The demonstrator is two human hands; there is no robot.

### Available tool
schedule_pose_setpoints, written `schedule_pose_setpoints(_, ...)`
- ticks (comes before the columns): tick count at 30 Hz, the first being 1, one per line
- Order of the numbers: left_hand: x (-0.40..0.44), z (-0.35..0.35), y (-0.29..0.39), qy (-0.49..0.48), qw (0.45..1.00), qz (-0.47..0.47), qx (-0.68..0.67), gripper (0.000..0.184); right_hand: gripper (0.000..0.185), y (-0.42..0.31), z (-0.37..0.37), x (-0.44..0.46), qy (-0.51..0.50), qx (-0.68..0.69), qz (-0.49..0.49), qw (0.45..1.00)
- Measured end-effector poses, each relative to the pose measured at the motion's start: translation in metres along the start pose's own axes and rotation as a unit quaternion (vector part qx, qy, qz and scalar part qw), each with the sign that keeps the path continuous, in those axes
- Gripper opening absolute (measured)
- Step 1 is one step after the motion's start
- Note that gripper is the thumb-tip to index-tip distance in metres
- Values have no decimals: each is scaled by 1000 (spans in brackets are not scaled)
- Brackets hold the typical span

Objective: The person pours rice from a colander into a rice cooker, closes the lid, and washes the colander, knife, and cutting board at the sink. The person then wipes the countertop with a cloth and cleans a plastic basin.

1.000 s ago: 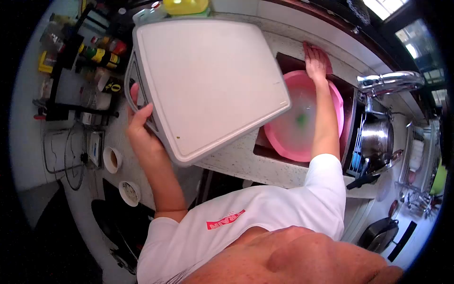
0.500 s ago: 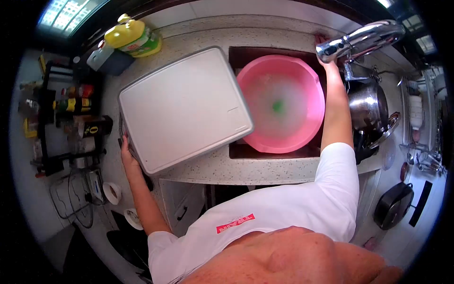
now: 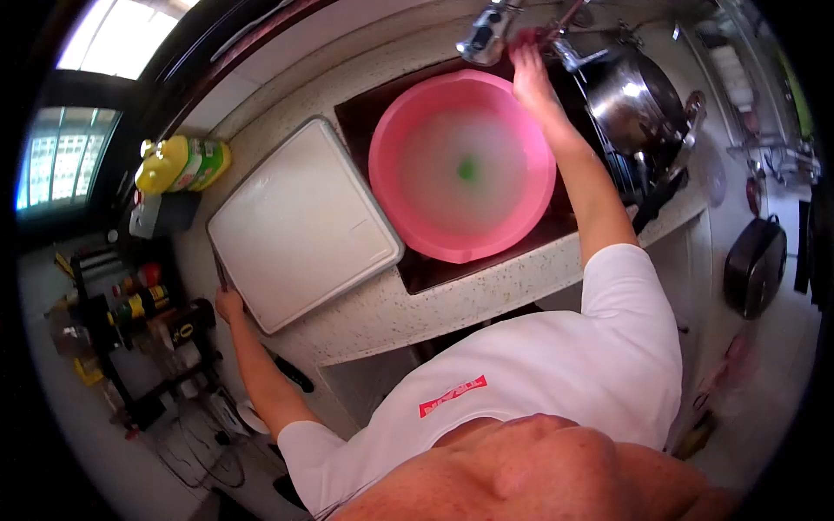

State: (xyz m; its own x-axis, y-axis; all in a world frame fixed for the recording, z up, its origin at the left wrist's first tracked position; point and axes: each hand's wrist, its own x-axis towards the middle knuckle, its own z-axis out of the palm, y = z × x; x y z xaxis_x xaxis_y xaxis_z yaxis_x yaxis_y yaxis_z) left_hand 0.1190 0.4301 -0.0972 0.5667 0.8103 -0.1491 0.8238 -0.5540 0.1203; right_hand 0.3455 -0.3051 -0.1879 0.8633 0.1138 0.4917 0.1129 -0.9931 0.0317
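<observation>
A large white cutting board (image 3: 304, 226) with a grey rim lies on the counter, its right corner beside the pink basin (image 3: 404, 230). My left hand (image 3: 229, 306) is at the board's left edge, fingers closed round that side and partly hidden; a thin dark strip shows just above it. The basin sits in the sink and holds cloudy water with a green blob (image 3: 467, 168). My right hand (image 3: 532, 69) reaches past the basin's far right rim, close beside the chrome faucet (image 3: 488, 33). Its fingers are smeared by motion, so their grip is unclear.
A yellow bottle (image 3: 184, 163) stands at the back left of the counter. To the right of the sink is a steel pot (image 3: 634, 100). A black handle (image 3: 294, 375) lies near the board's front corner. A rack with bottles (image 3: 143, 304) is at far left.
The whole view has turned and shifted. The board has slid left, off the basin's rim. My right hand has come out from behind the faucet head to its right side.
</observation>
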Motion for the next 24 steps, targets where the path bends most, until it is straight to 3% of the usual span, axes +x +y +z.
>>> schedule_pose_setpoints(4, -7, -10, 20, -3, 991, 35, 130, 40, 48, -10, -63, -57, -62, 40, 68, 995)
schedule_pose_setpoints(8, -28, -28, 34, -31, 986, 45, 160, 38, 44, -17, -118, -133, -88, 65, 93, 990)
schedule_pose_setpoints(11, -19, -23, 16, -6, 989, 70, 132, 36, 39, -19, -151, -184, -78, 60, 119, 988)
schedule_pose_setpoints(13, -28, -27, 18, 91, 991, 82, 59, 33, 37, -27, -188, -203, -153, 82, 180, 968)
schedule_pose_setpoints(14, -30, -28, 16, 92, 990, 86, 57, 33, 28, -25, -191, -216, -85, 60, 177, 979)
schedule_pose_setpoints(18, -47, -26, 8, 136, 979, 151, -29, 32, 11, -9, -218, -235, -41, 116, 193, 973)
schedule_pose_setpoints(21, -77, -29, 14, 155, 971, 176, -40, 27, 14, -16, -243, -220, 14, 166, 222, 961)
schedule_pose_setpoints(23, -89, -19, 12, 148, 942, 270, -132, 20, 18, -22, -246, -206, 19, 202, 248, 947)
schedule_pose_setpoints(24, -99, -16, 15, 153, 941, 269, -137, 20, 19, -23, -238, -200, 24, 214, 261, 941)
